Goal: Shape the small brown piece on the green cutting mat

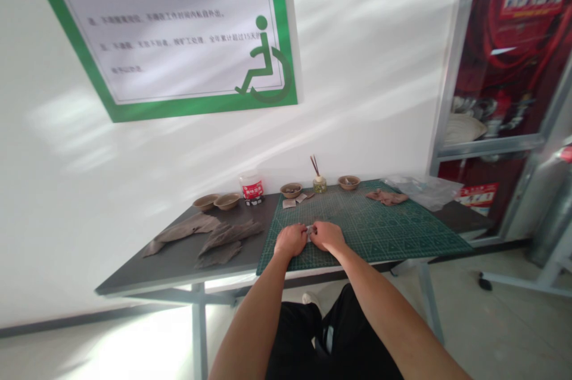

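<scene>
Over the front of a green cutting mat [379, 225], my left hand [291, 239] and my right hand [328, 237] meet with curled fingers. Between their fingertips is a small pale piece [308, 233], pinched from both sides; the fingers cover much of it, so its kind is unclear. Just beyond them on the mat lie small light squares [289, 203]. A brown bowl [291, 190] with small bits in it stands behind the squares.
Crumpled grey-brown cloths [230, 238] lie left of the mat, before two brown bowls [227, 201] and a red-labelled jar [252, 190]. A small bottle with sticks [319, 184], another bowl [349, 182], a brownish cloth [388, 197] and clear plastic [424, 189] line the back.
</scene>
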A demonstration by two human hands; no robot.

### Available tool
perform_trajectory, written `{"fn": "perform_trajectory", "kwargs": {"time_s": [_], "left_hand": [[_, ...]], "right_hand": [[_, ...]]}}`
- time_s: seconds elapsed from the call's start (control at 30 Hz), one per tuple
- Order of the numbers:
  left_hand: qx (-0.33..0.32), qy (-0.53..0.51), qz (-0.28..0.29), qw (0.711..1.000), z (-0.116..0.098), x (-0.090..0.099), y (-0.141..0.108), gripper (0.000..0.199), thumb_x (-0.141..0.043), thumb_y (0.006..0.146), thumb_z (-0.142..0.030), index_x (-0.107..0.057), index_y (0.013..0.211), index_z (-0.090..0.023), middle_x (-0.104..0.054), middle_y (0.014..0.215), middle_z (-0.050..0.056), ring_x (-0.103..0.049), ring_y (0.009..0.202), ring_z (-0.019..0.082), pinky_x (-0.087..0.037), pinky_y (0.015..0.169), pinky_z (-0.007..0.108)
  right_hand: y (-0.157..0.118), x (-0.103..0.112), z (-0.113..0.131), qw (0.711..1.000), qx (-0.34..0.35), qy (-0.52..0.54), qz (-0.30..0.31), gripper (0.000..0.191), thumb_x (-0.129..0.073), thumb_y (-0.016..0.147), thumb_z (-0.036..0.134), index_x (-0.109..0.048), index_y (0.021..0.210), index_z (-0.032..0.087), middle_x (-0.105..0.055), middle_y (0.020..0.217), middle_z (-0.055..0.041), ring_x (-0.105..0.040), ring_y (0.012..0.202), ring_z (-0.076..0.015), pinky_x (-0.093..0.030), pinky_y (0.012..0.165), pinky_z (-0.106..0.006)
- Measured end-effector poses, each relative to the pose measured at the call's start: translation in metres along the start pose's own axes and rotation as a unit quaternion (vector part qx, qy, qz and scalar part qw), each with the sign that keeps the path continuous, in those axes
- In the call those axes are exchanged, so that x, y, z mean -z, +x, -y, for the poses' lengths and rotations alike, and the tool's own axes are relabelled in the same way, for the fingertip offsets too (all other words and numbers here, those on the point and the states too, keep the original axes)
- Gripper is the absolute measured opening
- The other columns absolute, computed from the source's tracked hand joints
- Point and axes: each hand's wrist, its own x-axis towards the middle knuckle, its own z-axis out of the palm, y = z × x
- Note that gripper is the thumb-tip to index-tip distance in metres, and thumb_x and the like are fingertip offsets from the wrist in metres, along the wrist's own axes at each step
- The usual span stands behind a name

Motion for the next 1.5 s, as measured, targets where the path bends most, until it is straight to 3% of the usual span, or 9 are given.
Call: {"fn": "perform_trajectory", "kwargs": {"time_s": [0.2,0.47,0.63,0.9,1.27,1.5], "left_hand": [[0.019,-0.003,0.023,1.0,-0.005,0.005,-0.002,0.035,-0.034,0.082,-0.031,-0.058,0.107,-0.029,-0.053,0.12,-0.001,-0.045,0.112,0.018,-0.033,0.095,0.029],[0.008,0.001,0.013,1.0,-0.004,0.005,-0.002,0.034,-0.034,0.082,-0.03,-0.058,0.106,-0.031,-0.054,0.12,-0.003,-0.045,0.112,0.018,-0.033,0.095,0.029],[0.019,-0.004,0.025,1.0,-0.006,0.007,-0.003,0.035,-0.034,0.082,-0.03,-0.058,0.107,-0.03,-0.052,0.121,-0.003,-0.043,0.114,0.018,-0.032,0.096,0.029],[0.009,0.006,0.011,1.0,-0.003,0.004,-0.002,0.034,-0.035,0.082,-0.031,-0.058,0.106,-0.03,-0.054,0.119,-0.002,-0.046,0.111,0.017,-0.033,0.095,0.028],[-0.011,0.005,-0.004,1.0,0.002,-0.003,0.001,0.034,-0.034,0.082,-0.031,-0.06,0.103,-0.03,-0.056,0.116,-0.001,-0.048,0.11,0.017,-0.034,0.093,0.028],[-0.003,0.009,0.002,1.0,0.002,-0.003,0.001,0.034,-0.033,0.082,-0.031,-0.059,0.105,-0.03,-0.054,0.119,-0.002,-0.047,0.111,0.017,-0.034,0.094,0.028]], "right_hand": [[0.005,-0.003,0.0,1.0,-0.021,-0.008,0.007,0.034,-0.028,0.087,0.032,-0.059,0.098,0.022,-0.062,0.096,-0.0085,-0.055,0.093,-0.0181,-0.035,0.075,-0.028],[0.001,0.004,0.0,1.0,0.025,0.001,0.014,0.035,-0.031,0.085,0.041,-0.061,0.094,0.025,-0.063,0.096,-0.0049,-0.055,0.09,-0.0173,-0.035,0.072,-0.026],[-0.001,0.004,0.0,1.0,0.014,0.008,0.017,0.031,-0.04,0.079,0.041,-0.06,0.097,0.025,-0.063,0.095,-0.0048,-0.055,0.09,-0.0177,-0.035,0.073,-0.026],[0.005,-0.002,0.0,0.999,-0.031,-0.003,0.01,0.033,-0.032,0.085,0.034,-0.058,0.098,0.02,-0.062,0.095,-0.0093,-0.055,0.091,-0.0183,-0.035,0.073,-0.028],[0.001,0.004,-0.002,0.999,0.046,0.014,0.016,0.032,-0.034,0.082,0.039,-0.061,0.095,0.029,-0.063,0.096,-0.0023,-0.055,0.09,-0.0168,-0.034,0.071,-0.025],[0.001,0.0,-0.001,1.0,0.002,0.009,0.003,0.034,-0.037,0.081,0.042,-0.06,0.096,0.022,-0.063,0.092,-0.0064,-0.055,0.089,-0.0186,-0.035,0.072,-0.027]]}}
